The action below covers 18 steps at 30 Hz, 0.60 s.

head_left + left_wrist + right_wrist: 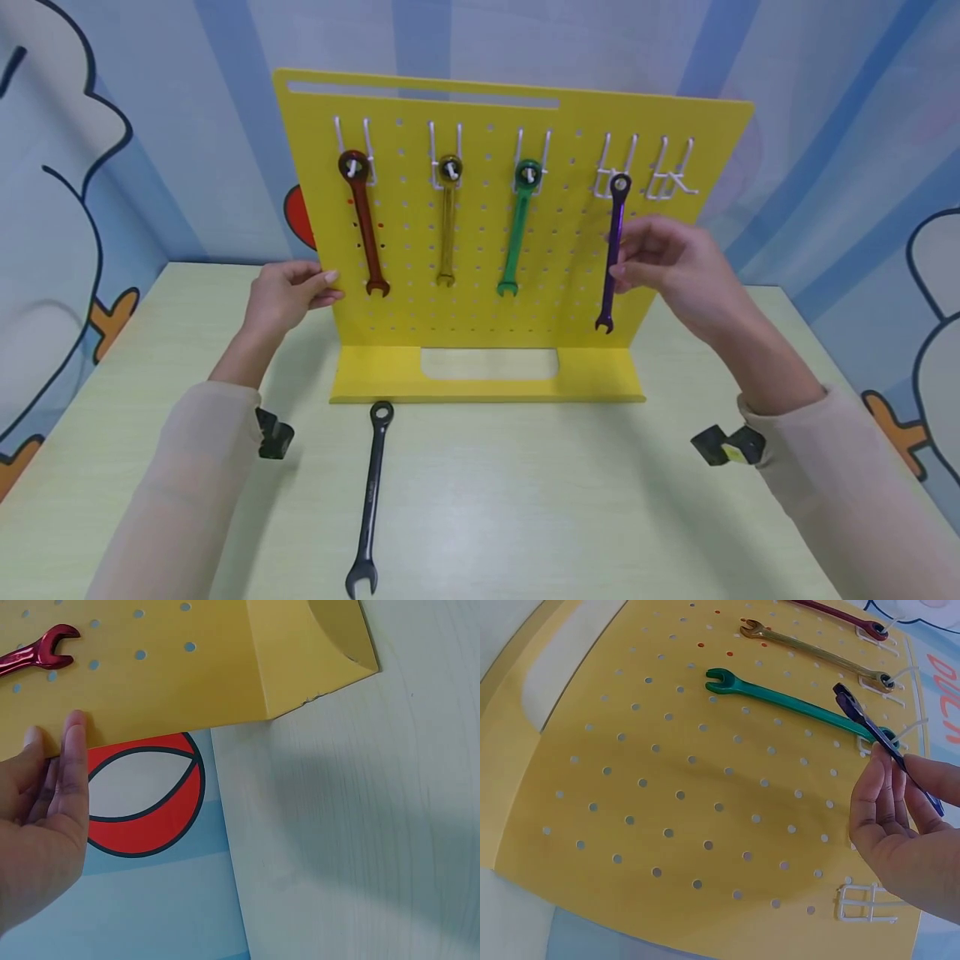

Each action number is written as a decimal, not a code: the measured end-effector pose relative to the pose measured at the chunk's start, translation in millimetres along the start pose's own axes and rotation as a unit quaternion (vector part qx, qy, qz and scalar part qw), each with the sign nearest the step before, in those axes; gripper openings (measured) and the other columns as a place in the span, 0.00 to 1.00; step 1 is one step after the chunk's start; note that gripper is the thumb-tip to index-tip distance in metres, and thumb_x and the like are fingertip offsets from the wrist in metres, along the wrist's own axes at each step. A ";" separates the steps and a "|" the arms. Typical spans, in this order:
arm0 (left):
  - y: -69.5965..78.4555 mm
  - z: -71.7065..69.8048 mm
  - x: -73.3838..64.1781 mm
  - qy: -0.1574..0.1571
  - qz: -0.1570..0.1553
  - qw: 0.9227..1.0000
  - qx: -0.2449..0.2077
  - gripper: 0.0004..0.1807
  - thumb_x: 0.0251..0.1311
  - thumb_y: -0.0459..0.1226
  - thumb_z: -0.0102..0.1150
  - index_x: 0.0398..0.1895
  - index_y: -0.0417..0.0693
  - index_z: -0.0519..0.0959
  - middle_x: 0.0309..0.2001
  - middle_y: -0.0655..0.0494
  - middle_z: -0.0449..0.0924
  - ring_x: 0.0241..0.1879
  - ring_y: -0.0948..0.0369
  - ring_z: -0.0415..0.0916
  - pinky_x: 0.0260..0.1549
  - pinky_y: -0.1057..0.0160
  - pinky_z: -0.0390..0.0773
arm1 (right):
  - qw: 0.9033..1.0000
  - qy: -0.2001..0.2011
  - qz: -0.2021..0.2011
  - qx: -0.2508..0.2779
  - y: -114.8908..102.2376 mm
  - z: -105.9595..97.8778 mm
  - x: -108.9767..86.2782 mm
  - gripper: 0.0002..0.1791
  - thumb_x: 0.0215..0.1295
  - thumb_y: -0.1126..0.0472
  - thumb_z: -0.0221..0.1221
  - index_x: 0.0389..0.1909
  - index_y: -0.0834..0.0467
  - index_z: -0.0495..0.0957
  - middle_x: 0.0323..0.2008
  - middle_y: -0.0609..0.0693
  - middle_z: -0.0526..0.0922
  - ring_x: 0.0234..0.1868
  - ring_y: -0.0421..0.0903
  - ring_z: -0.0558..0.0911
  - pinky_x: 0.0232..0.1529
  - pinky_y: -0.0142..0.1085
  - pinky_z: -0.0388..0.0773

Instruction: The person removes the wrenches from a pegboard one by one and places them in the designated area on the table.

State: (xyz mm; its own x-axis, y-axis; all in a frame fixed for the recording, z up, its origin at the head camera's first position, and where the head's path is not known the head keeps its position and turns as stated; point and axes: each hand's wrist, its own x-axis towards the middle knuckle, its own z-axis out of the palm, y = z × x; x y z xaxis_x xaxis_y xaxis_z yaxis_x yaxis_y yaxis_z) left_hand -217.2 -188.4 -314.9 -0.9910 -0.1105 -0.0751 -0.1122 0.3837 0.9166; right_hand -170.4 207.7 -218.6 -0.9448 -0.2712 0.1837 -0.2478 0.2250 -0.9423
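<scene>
My right hand (675, 262) pinches a purple combination wrench (613, 250) by its shaft, ring end up and open end down. That ring overlaps the fourth white hook (602, 179) in the head view; whether the hook passes through it I cannot tell. In the right wrist view the purple wrench (866, 720) tilts out from the board. My left hand (281, 296) grips the left edge of the yellow pegboard (465, 321), thumb in front. Red (366, 225), gold (448, 229) and green (519, 229) wrenches hang by their rings on hooks further left.
A black wrench (371, 492) lies on the pale wooden table (510, 492), in front of the board's base (487, 390). At the far right of the board is another white hook (670, 179) with nothing hanging on it. A cartoon-printed backdrop (495, 37) stands behind.
</scene>
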 end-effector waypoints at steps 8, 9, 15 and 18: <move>-0.5 -0.4 0.8 0.001 -0.001 1.000 0.003 0.20 0.62 0.42 0.52 0.49 0.33 0.73 0.38 0.48 0.79 0.29 0.69 0.80 0.34 0.72 0.79 | 1.000 -0.008 0.004 -0.005 -3.2 0.8 -3.3 0.11 0.59 0.78 0.53 0.41 0.65 0.74 0.31 0.54 0.77 0.30 0.47 0.79 0.37 0.33 0.80; -0.4 -0.4 0.7 0.001 -0.001 1.000 0.004 0.20 0.62 0.42 0.52 0.49 0.33 0.73 0.38 0.47 0.79 0.29 0.69 0.80 0.34 0.72 0.79 | 1.000 -0.009 0.004 -0.005 -3.3 1.2 -3.4 0.11 0.59 0.78 0.53 0.41 0.65 0.74 0.31 0.55 0.77 0.30 0.47 0.79 0.37 0.33 0.80; 0.1 -0.1 0.2 0.002 0.000 1.000 0.007 0.20 0.62 0.42 0.51 0.49 0.33 0.73 0.40 0.44 0.79 0.29 0.69 0.80 0.33 0.73 0.79 | 1.000 -0.019 -0.008 0.000 -2.0 5.1 -3.7 0.11 0.59 0.78 0.53 0.42 0.66 0.74 0.32 0.55 0.77 0.30 0.47 0.79 0.36 0.34 0.80; -0.1 0.2 0.1 0.002 0.001 1.000 0.008 0.20 0.62 0.42 0.52 0.50 0.33 0.73 0.41 0.44 0.78 0.30 0.69 0.80 0.33 0.74 0.79 | 0.999 -0.031 -0.013 -0.002 1.2 6.7 -4.0 0.11 0.59 0.78 0.53 0.42 0.66 0.73 0.31 0.54 0.77 0.30 0.47 0.78 0.36 0.34 0.80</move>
State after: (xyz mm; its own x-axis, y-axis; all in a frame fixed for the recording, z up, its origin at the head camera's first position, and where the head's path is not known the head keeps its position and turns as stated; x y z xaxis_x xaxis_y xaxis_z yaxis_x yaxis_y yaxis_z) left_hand -217.3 -188.2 -315.1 -0.9910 -0.1134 -0.0712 -0.1110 0.3981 0.9106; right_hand -165.4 202.7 -222.4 -0.9232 -0.3340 0.1902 -0.2726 0.2203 -0.9366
